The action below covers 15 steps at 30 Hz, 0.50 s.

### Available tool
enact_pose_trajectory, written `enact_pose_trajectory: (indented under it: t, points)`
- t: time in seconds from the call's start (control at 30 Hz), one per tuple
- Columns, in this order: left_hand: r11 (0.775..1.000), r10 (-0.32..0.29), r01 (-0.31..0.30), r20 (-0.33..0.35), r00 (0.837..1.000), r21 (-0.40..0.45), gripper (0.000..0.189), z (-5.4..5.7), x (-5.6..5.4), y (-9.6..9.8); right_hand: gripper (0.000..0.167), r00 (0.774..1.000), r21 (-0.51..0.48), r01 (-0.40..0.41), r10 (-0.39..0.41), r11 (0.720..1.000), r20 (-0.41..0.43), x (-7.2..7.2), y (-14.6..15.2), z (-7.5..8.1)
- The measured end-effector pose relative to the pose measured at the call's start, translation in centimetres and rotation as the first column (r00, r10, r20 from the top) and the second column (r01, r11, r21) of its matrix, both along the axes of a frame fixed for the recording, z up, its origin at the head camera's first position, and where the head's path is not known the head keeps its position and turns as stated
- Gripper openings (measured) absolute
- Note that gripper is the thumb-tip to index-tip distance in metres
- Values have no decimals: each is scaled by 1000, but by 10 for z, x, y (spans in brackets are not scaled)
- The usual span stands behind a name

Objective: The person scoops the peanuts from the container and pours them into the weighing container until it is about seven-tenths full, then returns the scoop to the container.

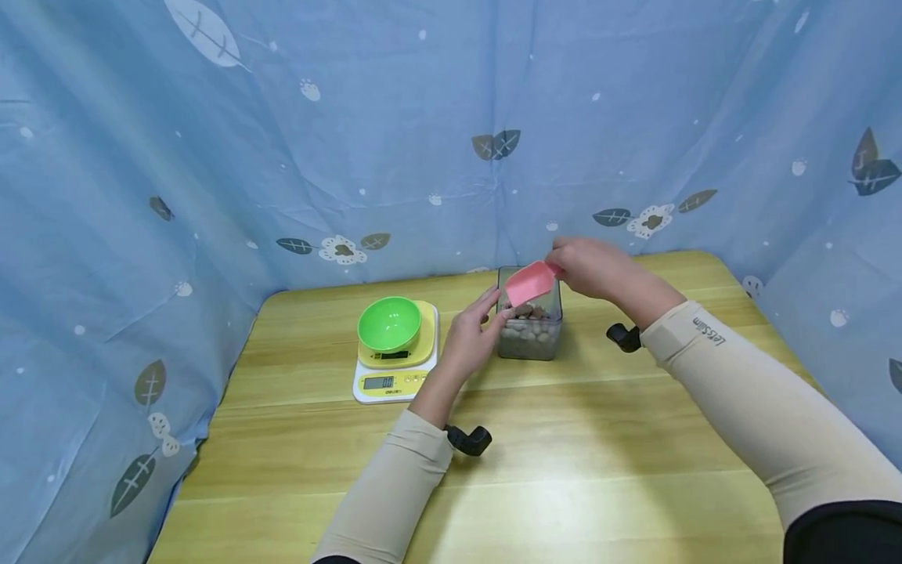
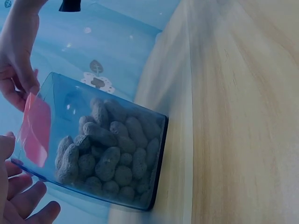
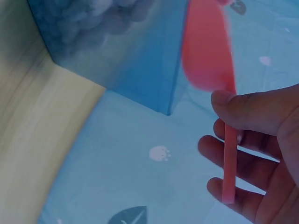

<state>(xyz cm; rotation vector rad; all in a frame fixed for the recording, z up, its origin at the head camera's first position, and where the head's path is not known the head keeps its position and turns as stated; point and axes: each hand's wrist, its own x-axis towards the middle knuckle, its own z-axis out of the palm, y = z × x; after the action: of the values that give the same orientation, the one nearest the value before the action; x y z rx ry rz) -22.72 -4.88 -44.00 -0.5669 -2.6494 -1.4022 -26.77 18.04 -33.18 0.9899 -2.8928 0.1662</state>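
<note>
My right hand (image 1: 588,268) pinches the handle of a pink scoop (image 1: 530,283) between thumb and fingers. The scoop's blade hangs tilted over the mouth of a clear, dark-tinted square container (image 1: 502,276). Unshelled peanuts (image 2: 107,163) fill the container's lower part, seen through its wall in the left wrist view. No peanuts show on the scoop. At the container's left side, my left hand (image 1: 467,337) has its fingers extended, fingertips right at the rim and thumb toward the front. The right wrist view shows the scoop's long handle (image 3: 230,163) lying across the fingers.
Left of the container stands a yellow and white kitchen scale (image 1: 423,362) with a green bowl (image 1: 390,323) on it. Its display (image 1: 378,382) appears to read 0.0. A wooden table (image 1: 578,470) carries everything, with a blue patterned curtain (image 1: 423,157) behind.
</note>
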Motion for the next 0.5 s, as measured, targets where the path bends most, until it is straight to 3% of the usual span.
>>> enact_pose_trajectory:
  t: [0.27,0.5]
  points:
    - [998,38,-37,-19,999,55,43,0,-2,3,8,998,67,23,-19,998,-56,10,-2,14]
    - [992,36,-31,-45,998,118,42,0,-1,5,18,993,131,33,-17,991,-121,16,-6,8]
